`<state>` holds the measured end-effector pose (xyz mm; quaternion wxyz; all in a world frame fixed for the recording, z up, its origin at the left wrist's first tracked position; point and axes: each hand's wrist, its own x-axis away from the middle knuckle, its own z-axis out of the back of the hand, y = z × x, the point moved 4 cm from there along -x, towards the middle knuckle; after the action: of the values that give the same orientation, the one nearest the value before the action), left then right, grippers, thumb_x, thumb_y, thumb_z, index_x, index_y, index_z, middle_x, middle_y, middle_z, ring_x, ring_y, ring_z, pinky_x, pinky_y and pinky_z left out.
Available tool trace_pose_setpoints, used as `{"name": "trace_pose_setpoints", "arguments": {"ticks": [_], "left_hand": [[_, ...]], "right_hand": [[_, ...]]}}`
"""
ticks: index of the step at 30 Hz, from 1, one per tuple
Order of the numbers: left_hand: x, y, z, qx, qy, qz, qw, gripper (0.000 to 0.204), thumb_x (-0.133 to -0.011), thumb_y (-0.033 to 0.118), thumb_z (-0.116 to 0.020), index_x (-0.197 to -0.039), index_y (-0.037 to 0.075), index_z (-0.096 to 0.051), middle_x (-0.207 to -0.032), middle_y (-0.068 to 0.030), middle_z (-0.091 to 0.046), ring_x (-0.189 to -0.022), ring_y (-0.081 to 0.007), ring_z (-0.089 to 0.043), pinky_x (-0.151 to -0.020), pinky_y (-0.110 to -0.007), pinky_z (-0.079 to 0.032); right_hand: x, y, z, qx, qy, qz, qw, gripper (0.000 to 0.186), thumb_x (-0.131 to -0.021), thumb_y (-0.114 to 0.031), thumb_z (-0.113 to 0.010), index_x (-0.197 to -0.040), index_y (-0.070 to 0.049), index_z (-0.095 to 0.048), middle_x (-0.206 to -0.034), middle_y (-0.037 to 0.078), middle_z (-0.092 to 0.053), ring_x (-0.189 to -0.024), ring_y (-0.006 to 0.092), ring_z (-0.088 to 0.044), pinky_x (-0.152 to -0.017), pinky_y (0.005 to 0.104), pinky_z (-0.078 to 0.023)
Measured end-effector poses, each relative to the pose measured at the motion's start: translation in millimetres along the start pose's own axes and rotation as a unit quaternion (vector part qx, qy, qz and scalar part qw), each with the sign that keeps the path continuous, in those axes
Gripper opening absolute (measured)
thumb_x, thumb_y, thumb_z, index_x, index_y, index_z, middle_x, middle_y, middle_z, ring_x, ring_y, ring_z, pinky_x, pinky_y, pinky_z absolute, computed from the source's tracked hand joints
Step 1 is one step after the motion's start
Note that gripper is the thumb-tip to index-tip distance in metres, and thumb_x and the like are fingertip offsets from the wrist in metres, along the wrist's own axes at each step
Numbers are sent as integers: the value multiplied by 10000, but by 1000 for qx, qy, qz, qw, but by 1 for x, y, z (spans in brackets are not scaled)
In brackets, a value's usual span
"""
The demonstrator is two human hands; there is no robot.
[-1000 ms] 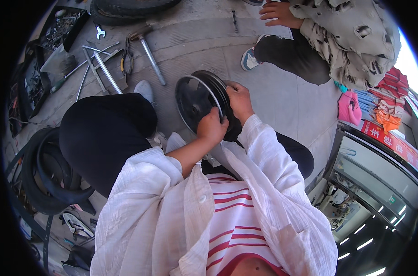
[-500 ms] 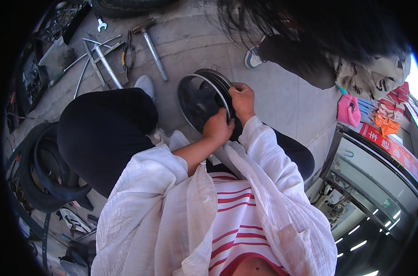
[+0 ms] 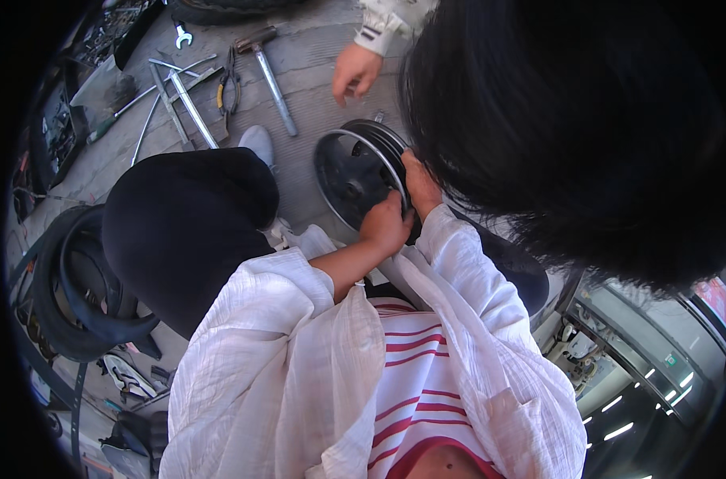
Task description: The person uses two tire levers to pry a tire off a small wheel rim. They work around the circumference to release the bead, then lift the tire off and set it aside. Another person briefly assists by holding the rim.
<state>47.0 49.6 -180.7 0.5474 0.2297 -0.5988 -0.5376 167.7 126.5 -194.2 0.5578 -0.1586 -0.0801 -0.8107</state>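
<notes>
Between my knees I hold a black metal wheel rim point(image 3: 343, 164) with a silver edge, tilted on its side, its hub facing up-left. My left hand point(image 3: 383, 223) grips the near right part of its edge with bent fingers. My right hand point(image 3: 419, 180) is closed round the rim's right side, slightly farther out, and is partly shaded by another person's hair. That person's hand point(image 3: 355, 73) hangs above the rim's far side, apart from it, with fingers loosely bent.
Another person's dark-haired head point(image 3: 562, 128) fills the upper right, close by. On the paved floor point(image 3: 303, 104) lie a hammer point(image 3: 273, 88), pliers point(image 3: 229, 92), a wrench point(image 3: 182, 36) and metal bars point(image 3: 189, 108). Tyres point(image 3: 99, 323) and tool trays point(image 3: 59, 128) are at the left.
The other person's head has leaned in over the upper right, and their hand has come to above the rim. My hands and the rim have shifted slightly right.
</notes>
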Motion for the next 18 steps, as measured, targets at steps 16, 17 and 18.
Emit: {"name": "trace_pose_setpoints", "arguments": {"ticks": [16,17,18], "left_hand": [[2,-6,-4,5,-74,56,996,294,-819,227,-654,-991,7,-562,-919,-238,-664,-879,-414,-646,-796,-498,-511],[3,-4,-2,8,-80,59,995,288,-815,224,-656,-984,8,-568,-921,-237,-664,-882,-413,-646,-800,-497,-511],[4,-2,1,11,-86,63,994,283,-810,221,-659,-977,9,-574,-922,-236,-664,-885,-411,-646,-803,-496,-510]], "right_hand": [[1,1,-2,-412,-44,-133,900,407,-844,-356,-702,-889,37,-611,-811,142,-625,-723,197,-585,-665,343,-488],[-2,3,-4,-411,-49,-143,899,403,-845,-357,-701,-880,35,-612,-807,141,-623,-716,195,-582,-658,344,-485],[-6,7,-6,-389,-53,-148,908,401,-845,-360,-702,-878,30,-613,-805,136,-622,-713,195,-578,-652,344,-482]]}}
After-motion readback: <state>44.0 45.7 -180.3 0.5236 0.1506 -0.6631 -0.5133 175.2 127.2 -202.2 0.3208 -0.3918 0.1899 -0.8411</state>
